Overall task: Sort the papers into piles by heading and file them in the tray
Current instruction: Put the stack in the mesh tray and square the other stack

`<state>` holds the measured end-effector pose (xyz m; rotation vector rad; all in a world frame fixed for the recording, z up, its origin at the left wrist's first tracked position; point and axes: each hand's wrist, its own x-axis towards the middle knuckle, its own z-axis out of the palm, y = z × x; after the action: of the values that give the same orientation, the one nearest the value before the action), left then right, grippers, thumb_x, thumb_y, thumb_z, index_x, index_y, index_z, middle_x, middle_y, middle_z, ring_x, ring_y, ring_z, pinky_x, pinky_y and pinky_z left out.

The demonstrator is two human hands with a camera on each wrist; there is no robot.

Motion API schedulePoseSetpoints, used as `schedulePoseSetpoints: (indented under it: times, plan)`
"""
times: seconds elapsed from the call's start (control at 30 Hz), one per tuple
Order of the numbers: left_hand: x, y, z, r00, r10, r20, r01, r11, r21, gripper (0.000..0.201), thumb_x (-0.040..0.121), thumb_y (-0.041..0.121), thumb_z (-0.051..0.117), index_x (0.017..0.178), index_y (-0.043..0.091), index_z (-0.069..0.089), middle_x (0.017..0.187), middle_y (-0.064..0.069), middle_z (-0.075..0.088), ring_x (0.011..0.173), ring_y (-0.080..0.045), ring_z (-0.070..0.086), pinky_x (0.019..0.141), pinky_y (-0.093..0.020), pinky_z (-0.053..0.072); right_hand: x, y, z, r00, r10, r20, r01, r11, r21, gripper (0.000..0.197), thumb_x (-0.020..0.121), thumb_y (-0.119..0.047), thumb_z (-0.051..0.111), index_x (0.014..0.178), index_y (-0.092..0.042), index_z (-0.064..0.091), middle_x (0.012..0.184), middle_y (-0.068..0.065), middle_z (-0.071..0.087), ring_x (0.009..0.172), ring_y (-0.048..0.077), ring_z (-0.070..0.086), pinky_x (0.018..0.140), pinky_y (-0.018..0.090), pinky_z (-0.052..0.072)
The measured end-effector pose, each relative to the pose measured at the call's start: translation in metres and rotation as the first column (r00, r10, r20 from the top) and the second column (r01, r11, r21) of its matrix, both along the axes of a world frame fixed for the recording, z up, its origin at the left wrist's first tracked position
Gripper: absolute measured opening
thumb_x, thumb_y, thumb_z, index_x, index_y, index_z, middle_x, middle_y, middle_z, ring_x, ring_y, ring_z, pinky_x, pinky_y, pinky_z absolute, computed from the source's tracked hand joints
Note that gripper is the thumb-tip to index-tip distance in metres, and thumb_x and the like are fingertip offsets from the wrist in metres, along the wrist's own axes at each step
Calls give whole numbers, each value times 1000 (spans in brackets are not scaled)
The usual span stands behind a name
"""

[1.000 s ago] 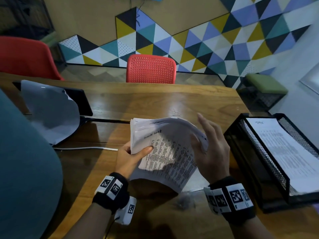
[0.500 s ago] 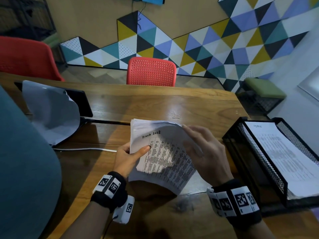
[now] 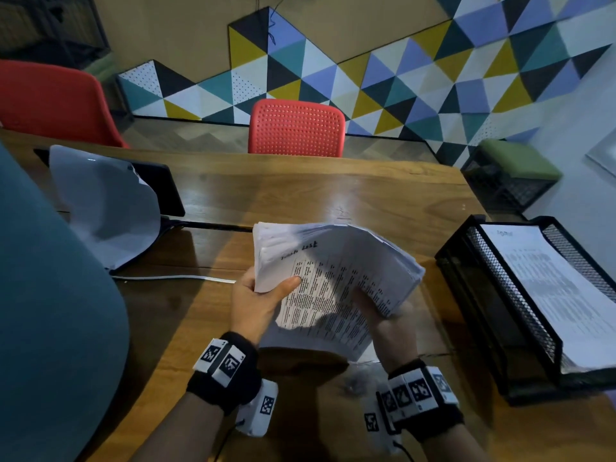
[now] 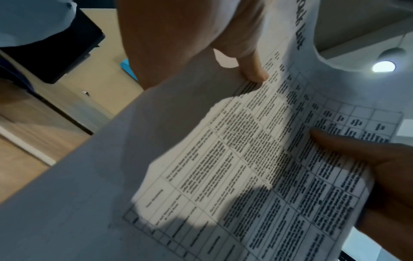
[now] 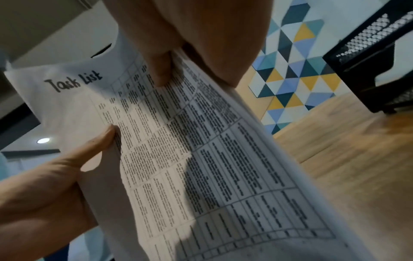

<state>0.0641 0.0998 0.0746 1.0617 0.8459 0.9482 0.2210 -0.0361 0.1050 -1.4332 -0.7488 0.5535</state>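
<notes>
I hold a thick stack of printed papers [image 3: 333, 278] above the wooden table; its top sheet [image 5: 178, 141] is headed "Task List" and carries a table of text [image 4: 245, 159]. My left hand [image 3: 263, 301] grips the stack's left edge, thumb on top. My right hand [image 3: 383, 315] holds the right edge from below, with its thumb [image 5: 161, 70] on the top sheet, and the stack bows upward between the two. A black mesh tray [image 3: 483, 295] stands at the right with printed sheets [image 3: 560, 295] lying in it.
A curled white sheet [image 3: 106, 208] leans on a black tablet [image 3: 160, 191] at the left, with a white cable [image 3: 173, 278] before it. Two red chairs [image 3: 296, 128] stand behind the table [image 3: 333, 195]. A teal shape [image 3: 50, 328] fills the left foreground.
My right hand left the top of the stack and took the right edge from below. The stack now bows upward more.
</notes>
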Motion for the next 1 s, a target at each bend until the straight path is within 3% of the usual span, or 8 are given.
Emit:
schedulePoseSetpoints:
  times: [0.13,0.3,0.43,0.53,0.67,0.77,0.9,1.0]
  plan:
    - [-8,-5,-30,991,-110,-80,102,990,-94,38,73,-1,81,103,17,66,93,2,76,91,-8,71,65,-15,57,5,-10,-33,996,86,5,-81,959,-272,22,81,-2,74,83,-24,71,78,-15,75,78,1,69,61,15,53]
    - [-10,-11,-50,993,-117,-24,113,987,-114,38,71,-5,82,102,12,70,96,3,79,93,-10,74,74,-20,58,10,-17,-48,998,51,24,-40,944,-328,11,85,-10,71,86,-21,71,82,-3,75,81,8,70,68,25,58]
    - [-6,-11,-67,977,-187,-102,167,970,-177,55,54,24,96,101,16,71,98,1,78,100,-21,72,80,-30,58,9,-27,-63,992,109,62,-70,893,-445,6,86,-19,71,90,-15,71,89,11,72,87,25,69,72,39,59]
    - [2,-12,-52,966,-150,-209,130,986,-103,23,67,22,88,83,19,73,73,10,77,81,-20,71,77,-35,56,20,-37,-54,998,32,50,-10,920,-392,27,84,-32,72,91,-7,71,88,18,72,83,30,69,73,50,57]
    - [17,-26,-34,990,-131,-46,124,982,-141,25,76,15,81,100,12,75,97,3,78,88,-12,74,78,-31,55,29,-62,-46,1000,-8,3,9,949,-314,22,92,-20,63,114,-15,64,103,4,73,96,14,70,83,35,58]
    - [37,-39,-41,988,-136,-76,121,978,-170,18,80,13,80,97,10,74,93,0,77,82,-15,74,65,-27,56,33,-91,-52,996,28,79,4,925,-381,20,99,-25,52,117,-21,61,108,-3,72,102,9,67,88,35,55]
    - [61,-64,-63,967,-209,-146,162,945,-283,40,74,29,83,102,2,73,102,-11,76,100,-33,71,90,-50,57,43,-137,-50,993,-51,107,89,916,-391,29,95,-47,51,115,-29,63,102,3,71,94,22,68,82,54,53]
    - [80,-76,-62,944,-308,-120,239,888,-392,33,82,25,78,102,0,73,100,-15,77,97,-38,72,91,-55,55,62,-179,-41,998,-56,-20,44,920,-390,35,92,-42,58,121,-22,64,110,6,71,104,25,67,90,52,52]
